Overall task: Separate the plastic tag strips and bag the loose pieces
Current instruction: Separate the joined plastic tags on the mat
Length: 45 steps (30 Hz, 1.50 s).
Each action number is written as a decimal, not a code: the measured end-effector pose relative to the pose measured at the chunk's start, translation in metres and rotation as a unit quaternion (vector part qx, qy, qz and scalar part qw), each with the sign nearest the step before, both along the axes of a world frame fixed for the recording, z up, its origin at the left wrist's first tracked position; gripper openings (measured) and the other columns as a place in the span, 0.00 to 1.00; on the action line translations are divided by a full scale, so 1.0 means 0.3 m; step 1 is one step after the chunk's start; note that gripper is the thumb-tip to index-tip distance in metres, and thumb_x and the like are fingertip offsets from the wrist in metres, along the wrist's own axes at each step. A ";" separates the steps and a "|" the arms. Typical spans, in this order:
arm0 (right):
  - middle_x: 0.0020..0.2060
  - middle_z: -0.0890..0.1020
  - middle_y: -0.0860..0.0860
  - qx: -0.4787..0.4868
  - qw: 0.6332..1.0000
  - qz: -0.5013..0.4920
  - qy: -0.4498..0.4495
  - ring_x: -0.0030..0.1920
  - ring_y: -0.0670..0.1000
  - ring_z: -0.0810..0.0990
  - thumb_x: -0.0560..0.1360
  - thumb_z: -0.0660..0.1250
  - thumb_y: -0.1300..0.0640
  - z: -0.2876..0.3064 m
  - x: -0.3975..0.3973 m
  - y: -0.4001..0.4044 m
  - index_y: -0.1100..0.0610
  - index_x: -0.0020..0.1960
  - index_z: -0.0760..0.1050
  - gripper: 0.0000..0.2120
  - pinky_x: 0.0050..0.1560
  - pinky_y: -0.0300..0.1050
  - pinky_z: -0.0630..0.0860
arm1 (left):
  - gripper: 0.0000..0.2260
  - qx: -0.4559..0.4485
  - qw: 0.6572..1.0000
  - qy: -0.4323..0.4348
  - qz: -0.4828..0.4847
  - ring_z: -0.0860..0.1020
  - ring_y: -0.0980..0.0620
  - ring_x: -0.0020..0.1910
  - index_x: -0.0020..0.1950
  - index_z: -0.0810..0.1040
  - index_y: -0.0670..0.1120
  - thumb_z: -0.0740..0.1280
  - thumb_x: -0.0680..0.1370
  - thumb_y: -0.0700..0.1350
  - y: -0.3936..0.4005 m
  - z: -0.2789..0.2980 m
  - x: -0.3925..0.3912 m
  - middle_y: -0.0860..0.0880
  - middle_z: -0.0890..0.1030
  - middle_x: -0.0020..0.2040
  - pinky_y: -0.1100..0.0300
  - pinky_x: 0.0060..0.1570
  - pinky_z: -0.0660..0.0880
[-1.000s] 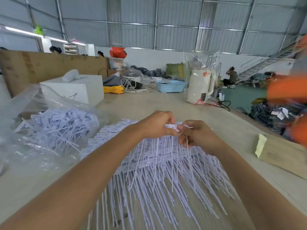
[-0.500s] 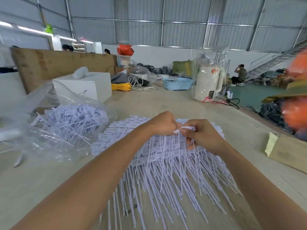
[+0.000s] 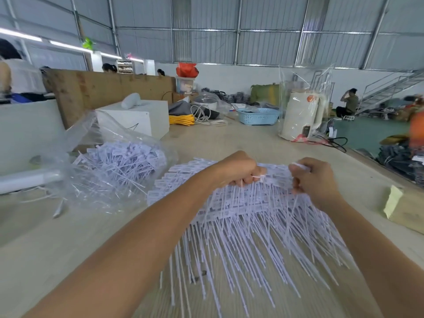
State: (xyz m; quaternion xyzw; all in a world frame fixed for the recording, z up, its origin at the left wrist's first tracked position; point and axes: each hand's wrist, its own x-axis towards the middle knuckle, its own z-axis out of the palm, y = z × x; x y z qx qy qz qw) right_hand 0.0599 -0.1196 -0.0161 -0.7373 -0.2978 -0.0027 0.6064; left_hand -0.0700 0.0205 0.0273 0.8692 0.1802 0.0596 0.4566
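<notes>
A worker's left hand (image 3: 238, 169) & right hand (image 3: 313, 177), each grip clamped on white tag strips (image 3: 247, 216), hold them slightly apart above a fanned pile on the desk (image 3: 91, 244). Loose pieces (image 3: 119, 161) fill a clear bag (image 3: 110, 180) lying at left, near the pile.

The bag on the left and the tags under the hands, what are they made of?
The bag looks like thin clear plastic film: glossy, wrinkled, with its contents visible through it. The tags seem to be white moulded plastic with thin, stiff tails; matte or glossy is hard to tell.
</notes>
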 end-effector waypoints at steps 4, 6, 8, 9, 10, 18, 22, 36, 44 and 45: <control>0.31 0.71 0.54 0.155 0.963 0.074 0.207 0.21 0.45 0.69 0.77 0.61 0.66 0.104 0.003 -0.028 0.60 0.39 0.71 0.08 0.18 0.33 0.64 | 0.16 0.091 0.995 -0.035 -0.001 0.71 0.51 0.29 0.33 0.75 0.46 0.63 0.80 0.48 0.011 0.006 -0.007 0.48 0.75 0.28 0.61 0.35 0.68; 0.32 0.72 0.52 0.168 0.947 0.153 0.226 0.22 0.44 0.68 0.77 0.59 0.65 0.151 -0.026 -0.022 0.59 0.40 0.71 0.08 0.16 0.32 0.61 | 0.12 0.119 0.993 -0.018 -0.017 0.72 0.49 0.33 0.37 0.76 0.45 0.61 0.80 0.43 0.008 0.011 -0.003 0.46 0.76 0.33 0.61 0.34 0.68; 0.33 0.75 0.52 0.069 0.967 0.176 0.169 0.25 0.45 0.72 0.76 0.62 0.64 0.160 -0.065 -0.004 0.58 0.40 0.73 0.07 0.19 0.33 0.64 | 0.08 0.146 0.989 0.002 -0.033 0.71 0.50 0.34 0.45 0.76 0.44 0.58 0.78 0.37 -0.004 0.019 -0.001 0.46 0.76 0.37 0.63 0.30 0.67; 0.33 0.77 0.51 -0.004 0.977 0.172 0.124 0.28 0.46 0.75 0.76 0.65 0.63 0.149 -0.086 0.008 0.58 0.39 0.75 0.07 0.22 0.35 0.68 | 0.09 0.160 0.986 0.006 -0.039 0.71 0.51 0.33 0.49 0.76 0.44 0.58 0.77 0.35 -0.011 0.020 -0.001 0.47 0.75 0.39 0.64 0.28 0.66; 0.34 0.78 0.52 -0.060 0.979 0.173 0.086 0.32 0.48 0.76 0.75 0.66 0.61 0.132 -0.105 0.021 0.59 0.40 0.76 0.06 0.27 0.37 0.73 | 0.11 0.173 0.984 0.008 -0.044 0.71 0.52 0.33 0.53 0.76 0.44 0.58 0.76 0.34 -0.016 0.021 -0.001 0.47 0.76 0.41 0.64 0.28 0.65; 0.29 0.78 0.57 -0.025 0.977 0.213 0.000 0.25 0.49 0.78 0.76 0.65 0.67 0.059 -0.151 0.074 0.63 0.44 0.72 0.03 0.27 0.40 0.76 | 0.13 0.268 0.962 -0.054 -0.016 0.74 0.49 0.46 0.54 0.77 0.40 0.71 0.73 0.43 0.009 -0.001 -0.010 0.44 0.77 0.49 0.61 0.40 0.68; 0.24 0.77 0.56 -0.001 0.979 0.203 -0.020 0.22 0.47 0.75 0.76 0.63 0.69 0.071 -0.140 0.066 0.65 0.45 0.73 0.02 0.25 0.36 0.72 | 0.15 0.259 0.966 -0.013 0.016 0.71 0.50 0.34 0.37 0.75 0.45 0.71 0.73 0.55 0.042 -0.006 -0.017 0.49 0.72 0.32 0.59 0.30 0.62; 0.29 0.76 0.56 -0.094 0.973 0.197 -0.083 0.28 0.50 0.78 0.77 0.63 0.66 0.045 -0.139 0.065 0.64 0.42 0.75 0.06 0.31 0.48 0.81 | 0.16 0.004 0.995 -0.085 0.060 0.68 0.50 0.27 0.30 0.74 0.42 0.68 0.77 0.46 0.026 -0.033 -0.018 0.44 0.75 0.31 0.63 0.29 0.64; 0.38 0.73 0.46 -0.050 0.939 0.135 -0.312 0.27 0.48 0.77 0.76 0.64 0.68 0.016 -0.122 0.063 0.60 0.42 0.77 0.07 0.22 0.48 0.78 | 0.13 -0.225 0.974 0.009 0.009 0.55 0.59 0.18 0.34 0.66 0.47 0.58 0.80 0.44 0.024 -0.012 -0.036 0.56 0.59 0.19 0.66 0.20 0.50; 0.38 0.73 0.46 -0.046 0.934 0.132 -0.328 0.27 0.49 0.77 0.76 0.64 0.68 0.018 -0.120 0.060 0.61 0.43 0.78 0.06 0.22 0.47 0.78 | 0.13 -0.230 0.973 0.010 0.007 0.55 0.59 0.17 0.35 0.66 0.48 0.58 0.80 0.45 0.023 -0.009 -0.037 0.56 0.59 0.19 0.67 0.19 0.50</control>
